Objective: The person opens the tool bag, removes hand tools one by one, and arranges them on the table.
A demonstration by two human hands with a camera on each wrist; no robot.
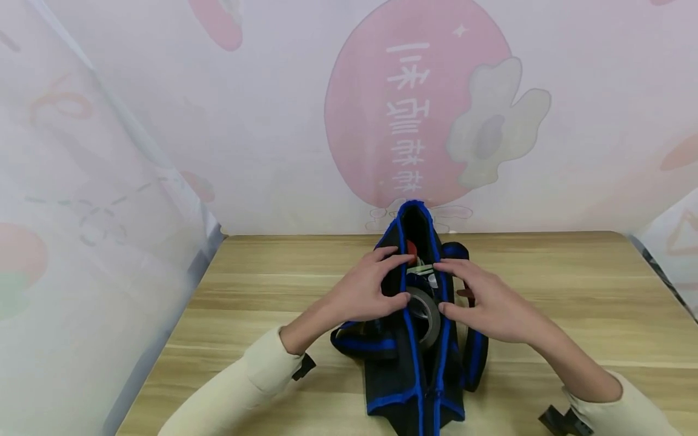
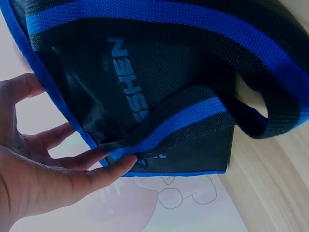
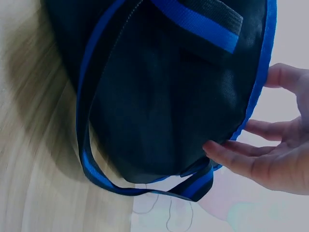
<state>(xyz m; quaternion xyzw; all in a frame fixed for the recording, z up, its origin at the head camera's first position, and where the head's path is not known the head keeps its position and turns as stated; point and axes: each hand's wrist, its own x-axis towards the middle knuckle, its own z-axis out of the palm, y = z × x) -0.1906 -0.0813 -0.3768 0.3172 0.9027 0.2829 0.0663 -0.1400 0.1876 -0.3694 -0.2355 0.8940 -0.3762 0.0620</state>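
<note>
A black tool bag (image 1: 389, 378) with blue trim stands on the table, its long mouth spread apart toward me. My left hand (image 1: 360, 290) holds the left rim, thumb and fingertips hooked over the blue edge. On the opposite rim is my right hand (image 1: 491, 306), holding it the same way. Both wrist views show the outermost finger on the bag's outer face, with the others behind the rim. Inside lies a grey roll of tape (image 1: 432, 321); farther back are a red item (image 1: 411, 251) and other small things, partly hidden by the walls.
Webbing handles hang outside the bag, a left strap (image 1: 362, 346) and a right strap (image 1: 476, 357). The wooden table (image 1: 567, 284) runs back to a pale printed cloth (image 1: 262, 133) behind the bag. Another cloth wall (image 1: 71, 242) rises at the left.
</note>
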